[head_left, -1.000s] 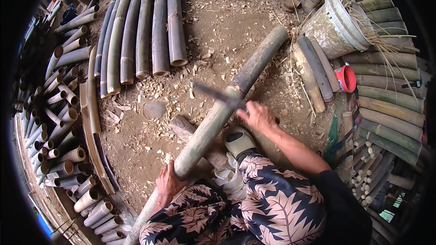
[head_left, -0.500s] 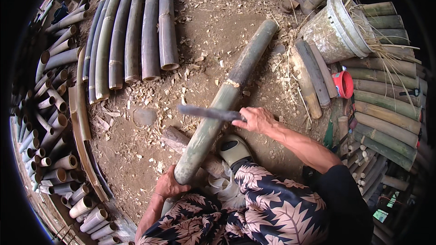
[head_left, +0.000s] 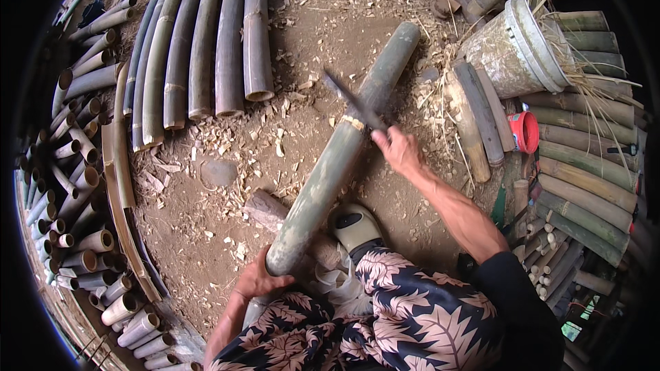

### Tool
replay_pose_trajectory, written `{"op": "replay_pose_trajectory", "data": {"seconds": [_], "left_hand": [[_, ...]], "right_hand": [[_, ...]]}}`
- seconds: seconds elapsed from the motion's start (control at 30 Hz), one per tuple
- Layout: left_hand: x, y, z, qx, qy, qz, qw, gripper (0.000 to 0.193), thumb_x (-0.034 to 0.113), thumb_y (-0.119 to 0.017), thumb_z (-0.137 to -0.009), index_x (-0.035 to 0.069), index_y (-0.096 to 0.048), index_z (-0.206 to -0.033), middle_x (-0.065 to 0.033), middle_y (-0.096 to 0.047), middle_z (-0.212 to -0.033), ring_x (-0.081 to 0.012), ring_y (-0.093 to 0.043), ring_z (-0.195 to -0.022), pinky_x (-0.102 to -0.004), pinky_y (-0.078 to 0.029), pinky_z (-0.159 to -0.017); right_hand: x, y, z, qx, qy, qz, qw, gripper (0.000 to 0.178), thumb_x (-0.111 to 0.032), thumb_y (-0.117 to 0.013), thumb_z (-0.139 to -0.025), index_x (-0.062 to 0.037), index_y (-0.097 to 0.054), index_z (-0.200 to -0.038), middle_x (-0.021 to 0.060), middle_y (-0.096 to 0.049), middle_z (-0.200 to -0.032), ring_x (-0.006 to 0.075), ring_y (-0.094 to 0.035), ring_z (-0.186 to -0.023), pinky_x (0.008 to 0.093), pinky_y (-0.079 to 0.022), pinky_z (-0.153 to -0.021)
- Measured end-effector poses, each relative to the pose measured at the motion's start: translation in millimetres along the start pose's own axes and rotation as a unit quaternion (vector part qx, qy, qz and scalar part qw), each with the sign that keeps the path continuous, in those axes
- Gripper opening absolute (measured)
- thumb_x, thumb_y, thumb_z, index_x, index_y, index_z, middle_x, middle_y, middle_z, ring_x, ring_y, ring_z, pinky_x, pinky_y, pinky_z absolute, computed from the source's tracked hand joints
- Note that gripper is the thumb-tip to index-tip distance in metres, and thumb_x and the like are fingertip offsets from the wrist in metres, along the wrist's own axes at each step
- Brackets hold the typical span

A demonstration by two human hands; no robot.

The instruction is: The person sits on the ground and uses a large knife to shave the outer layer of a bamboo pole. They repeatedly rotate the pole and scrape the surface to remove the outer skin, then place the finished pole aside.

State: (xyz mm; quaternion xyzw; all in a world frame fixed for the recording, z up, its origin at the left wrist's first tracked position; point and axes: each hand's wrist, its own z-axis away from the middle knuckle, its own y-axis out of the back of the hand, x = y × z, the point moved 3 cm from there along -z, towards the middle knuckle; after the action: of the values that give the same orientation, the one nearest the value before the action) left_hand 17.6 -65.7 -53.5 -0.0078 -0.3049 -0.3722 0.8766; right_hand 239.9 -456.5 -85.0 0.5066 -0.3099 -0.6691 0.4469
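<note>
a thick green bamboo pole (head_left: 337, 158) lies slanted across a log (head_left: 265, 207) on dirt. the left hand (head_left: 258, 278) is clamped around its near end; the right hand (head_left: 397, 151) grips a long knife (head_left: 354, 102) with the blade at a pale node ring. the pole looks stiff, heavy and smooth, best held low.

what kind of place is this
Most likely an outdoor bamboo workshop on bare dirt. Cut bamboo poles lie stacked around, chips litter the ground, and the right hand swings a blade at a bamboo pole steadied by the left hand.
</note>
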Motion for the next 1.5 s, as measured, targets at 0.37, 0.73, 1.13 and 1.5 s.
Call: {"op": "replay_pose_trajectory", "data": {"seconds": [0.37, 0.73, 1.13, 1.5], "left_hand": [[20, -32, 10, 0.217, -0.038, -0.176, 0.959, 0.112, 0.026, -0.085, -0.059, 0.004, -0.023, -0.15, -0.0232, -0.055, -0.119, -0.0423, -0.059, -0.107, -0.0477, -0.052, -0.09], [36, -14, 5, 0.074, -0.001, -0.121, 0.99, 0.107, 0.039, -0.083, -0.061, -0.001, -0.029, -0.144, -0.0305, -0.059, -0.122, -0.0445, -0.062, -0.109, -0.0472, -0.05, -0.094], [17, -5, -23, -0.04, -0.066, 0.001, 0.997, 0.1, 0.037, -0.088, -0.058, -0.006, -0.04, -0.134, -0.0268, -0.062, -0.117, -0.0364, -0.061, -0.113, -0.0413, -0.048, -0.098], [12, -49, 16, 0.213, -0.032, -0.141, 0.966, 0.114, 0.033, -0.088, -0.059, 0.001, -0.023, -0.148, -0.0279, -0.052, -0.129, -0.0442, -0.051, -0.121, -0.0494, -0.047, -0.099]], "right_hand": [[-37, -9, 43, 0.116, 0.374, 0.03, 0.92, 0.06, -0.064, -0.045, -0.097, -0.0076, -0.053, -0.078, 0.0082, -0.054, -0.056, 0.0231, -0.051, -0.041, 0.0391, -0.042, -0.037], [-14, -13, 29, 0.081, 0.33, 0.083, 0.937, 0.06, -0.067, -0.044, -0.096, -0.0121, -0.048, -0.072, 0.0037, -0.05, -0.058, 0.0126, -0.04, -0.041, 0.0331, -0.038, -0.033], [17, 21, -22, 0.05, 0.062, 0.021, 0.997, 0.061, -0.066, -0.037, -0.098, -0.0123, -0.048, -0.072, -0.0024, -0.04, -0.047, 0.0092, -0.033, -0.037, 0.0297, -0.03, -0.031], [12, 31, -25, 0.095, 0.144, 0.029, 0.985, 0.057, -0.064, -0.036, -0.1, -0.0144, -0.045, -0.072, -0.0041, -0.036, -0.05, 0.0063, -0.03, -0.038, 0.0267, -0.023, -0.029]]}}
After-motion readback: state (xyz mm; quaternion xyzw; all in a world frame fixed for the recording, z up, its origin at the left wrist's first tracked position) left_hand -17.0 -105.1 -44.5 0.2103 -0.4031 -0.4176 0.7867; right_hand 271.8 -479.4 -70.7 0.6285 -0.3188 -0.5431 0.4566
